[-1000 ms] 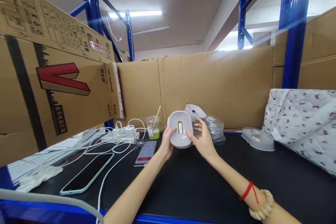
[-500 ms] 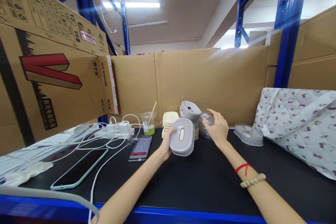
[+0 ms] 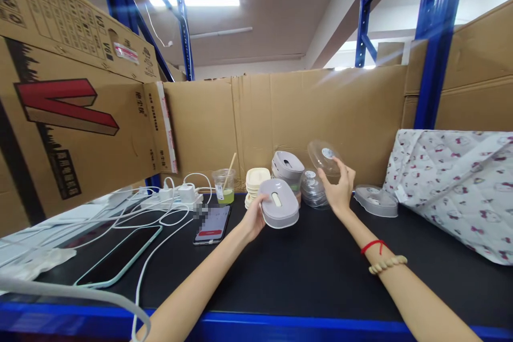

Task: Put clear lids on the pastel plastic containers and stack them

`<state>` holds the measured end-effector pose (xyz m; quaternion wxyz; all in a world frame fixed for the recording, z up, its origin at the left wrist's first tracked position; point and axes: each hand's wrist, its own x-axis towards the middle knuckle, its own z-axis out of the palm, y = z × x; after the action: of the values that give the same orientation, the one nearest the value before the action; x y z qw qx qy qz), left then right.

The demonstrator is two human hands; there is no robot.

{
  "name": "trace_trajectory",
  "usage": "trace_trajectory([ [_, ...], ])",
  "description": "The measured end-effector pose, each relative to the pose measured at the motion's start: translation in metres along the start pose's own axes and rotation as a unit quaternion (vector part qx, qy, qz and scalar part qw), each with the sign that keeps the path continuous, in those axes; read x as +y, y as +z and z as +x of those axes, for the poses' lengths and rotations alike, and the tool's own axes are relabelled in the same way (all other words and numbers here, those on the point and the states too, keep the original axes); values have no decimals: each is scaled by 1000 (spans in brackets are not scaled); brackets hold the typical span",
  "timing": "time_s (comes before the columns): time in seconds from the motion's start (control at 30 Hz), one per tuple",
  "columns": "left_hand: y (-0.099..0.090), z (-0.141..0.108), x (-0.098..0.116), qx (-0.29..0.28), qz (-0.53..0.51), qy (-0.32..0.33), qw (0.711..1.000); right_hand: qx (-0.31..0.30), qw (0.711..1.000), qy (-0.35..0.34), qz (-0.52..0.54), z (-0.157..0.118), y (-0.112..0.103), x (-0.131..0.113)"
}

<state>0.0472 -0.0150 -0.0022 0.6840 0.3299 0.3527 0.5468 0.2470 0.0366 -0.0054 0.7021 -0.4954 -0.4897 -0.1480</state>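
My left hand (image 3: 253,219) grips a pale grey lidded container (image 3: 280,204) by its left side; a cream slot shows in the top. In my right hand (image 3: 339,187) a clear round plastic lid (image 3: 320,157) with a round sticker is pinched by its edge, raised above a stack of similar clear lids (image 3: 313,188). Behind the container in my left hand stand stacked grey containers (image 3: 288,165), the upper one with a dark slot. To their left is a pile of cream lidded boxes (image 3: 256,179).
A plastic cup (image 3: 224,187) with green liquid and a straw stands left of the boxes. Two phones, a smartphone (image 3: 212,224) and another in a mint case (image 3: 120,256), lie among white cables (image 3: 144,272). A clear-and-grey piece (image 3: 377,203) sits right, by a patterned quilted cloth (image 3: 457,187).
My right hand has lifted one clear lid up off the stack. My left hand still holds the grey container, now tilted flatter. The view has shifted slightly.
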Motion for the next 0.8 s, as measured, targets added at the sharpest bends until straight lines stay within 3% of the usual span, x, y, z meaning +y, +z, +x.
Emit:
trace_trajectory([
  [0.07,2,-2,3,-1,-35,41,999,-13,997,-62,54,-6,-1,-17],
  [0.2,3,-5,6,-39,-83,91,992,-168,964,-163,127,-30,2,-44],
  [0.3,2,-5,6,-58,-82,100,990,-259,943,-156,142,-46,4,-53],
  [0.5,1,-4,9,-18,-56,95,994,-291,937,-75,178,-53,2,-64],
  [0.6,2,-6,10,6,-47,99,994,-290,931,40,220,-54,3,-71],
  [0.73,2,-10,9,3,-26,125,992,-354,868,240,253,-54,3,-79],
  [0.8,2,-11,7,-6,-17,149,989,-404,832,289,247,-54,3,-81],
])
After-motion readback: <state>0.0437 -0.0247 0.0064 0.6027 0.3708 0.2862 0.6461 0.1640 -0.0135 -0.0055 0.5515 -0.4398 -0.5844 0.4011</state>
